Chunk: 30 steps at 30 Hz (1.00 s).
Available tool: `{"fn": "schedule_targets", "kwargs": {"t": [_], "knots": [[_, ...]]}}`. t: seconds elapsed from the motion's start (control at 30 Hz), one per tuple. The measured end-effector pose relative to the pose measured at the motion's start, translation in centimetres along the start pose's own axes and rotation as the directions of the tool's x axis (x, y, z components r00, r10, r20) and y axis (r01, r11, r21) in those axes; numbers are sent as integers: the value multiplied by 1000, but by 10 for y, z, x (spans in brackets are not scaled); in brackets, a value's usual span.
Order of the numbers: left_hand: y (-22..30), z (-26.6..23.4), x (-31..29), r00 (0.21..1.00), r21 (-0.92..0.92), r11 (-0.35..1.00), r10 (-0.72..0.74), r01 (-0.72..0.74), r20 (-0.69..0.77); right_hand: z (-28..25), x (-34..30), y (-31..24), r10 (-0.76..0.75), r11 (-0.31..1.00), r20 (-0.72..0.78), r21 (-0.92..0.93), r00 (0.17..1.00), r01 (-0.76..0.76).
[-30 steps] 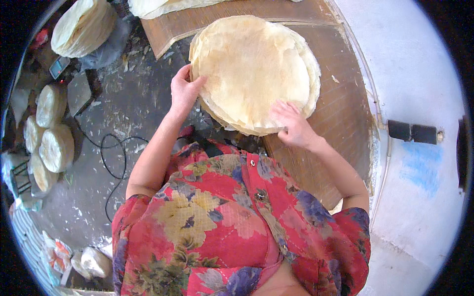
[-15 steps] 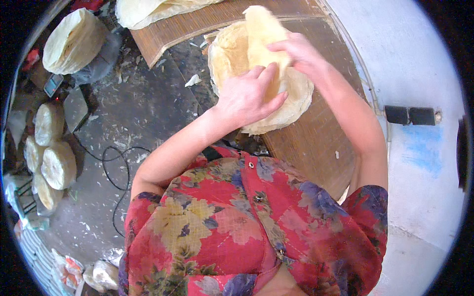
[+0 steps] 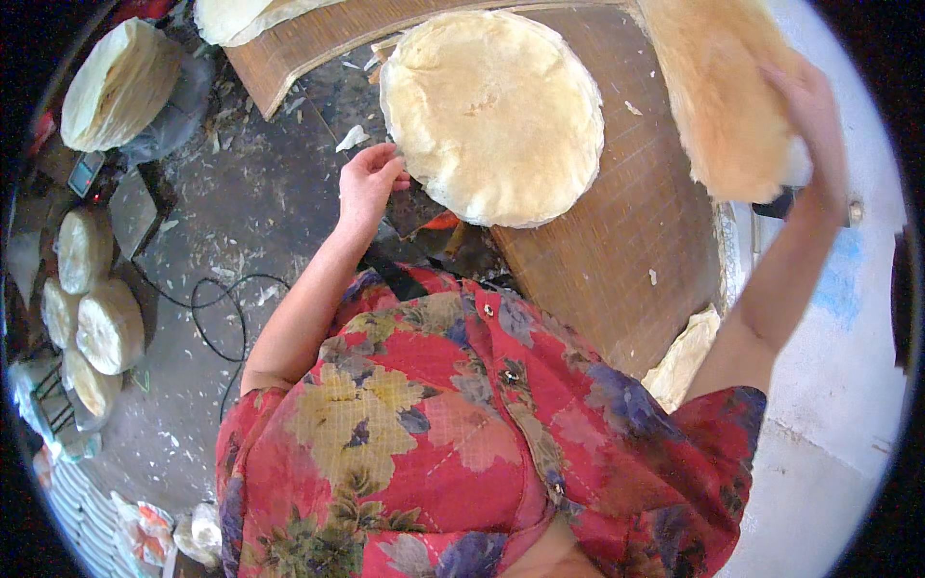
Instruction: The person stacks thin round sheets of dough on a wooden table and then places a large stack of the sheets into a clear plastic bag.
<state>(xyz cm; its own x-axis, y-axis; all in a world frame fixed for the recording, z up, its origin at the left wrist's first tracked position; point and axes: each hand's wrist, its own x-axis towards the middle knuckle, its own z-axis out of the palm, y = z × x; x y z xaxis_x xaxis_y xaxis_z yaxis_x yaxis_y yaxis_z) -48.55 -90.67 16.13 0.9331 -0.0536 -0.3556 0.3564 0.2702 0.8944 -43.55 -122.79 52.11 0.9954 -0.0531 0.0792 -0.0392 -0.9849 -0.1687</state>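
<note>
A stack of round, thin, pale flatbreads (image 3: 491, 120) lies on the brown wooden board, its top sheet full and flat. My left hand (image 3: 369, 188) is at the stack's left edge, thumb and fingers pinched together. Whether they grip the rim or a small scrap cannot be seen. Off to the right, my right hand (image 3: 814, 120) holds a golden-tan flatbread (image 3: 723, 106), which hangs over the board's right side by the wall, slightly blurred. Part of that hand's grip is hard to make out.
The wooden board (image 3: 607, 279) has crumbs on it. A folded flatbread piece (image 3: 684, 361) lies at its near right edge. Leftward are another flatbread stack (image 3: 120, 82), wrapped round bundles (image 3: 111, 328), a small device with a screen (image 3: 87, 171) and a black cable (image 3: 198, 303) on the littered floor.
My right hand has swung right, carrying a flatbread away from the stack. My left hand has drawn back to the stack's left edge. The stack's round top now shows whole.
</note>
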Motion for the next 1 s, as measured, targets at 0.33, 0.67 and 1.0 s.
{"fn": "schedule_targets", "kwargs": {"t": [0.33, 0.67, 1.0], "knots": [[13, 5, 14, 997, 210, 977, -35, 22, 61, 313, -76, -110, -334, 879, 219, -279, 917, 387], [37, 6, 36, 917, -203, 931, -226, 302, 328, 299, -70, -90, -370, 928, 178, 34, 912, 370], [19, 19, 63, 974, -66, 997, -26, 42, 225, 292, -71, -88, -368, 930, 210, 72, 906, 361]]}}
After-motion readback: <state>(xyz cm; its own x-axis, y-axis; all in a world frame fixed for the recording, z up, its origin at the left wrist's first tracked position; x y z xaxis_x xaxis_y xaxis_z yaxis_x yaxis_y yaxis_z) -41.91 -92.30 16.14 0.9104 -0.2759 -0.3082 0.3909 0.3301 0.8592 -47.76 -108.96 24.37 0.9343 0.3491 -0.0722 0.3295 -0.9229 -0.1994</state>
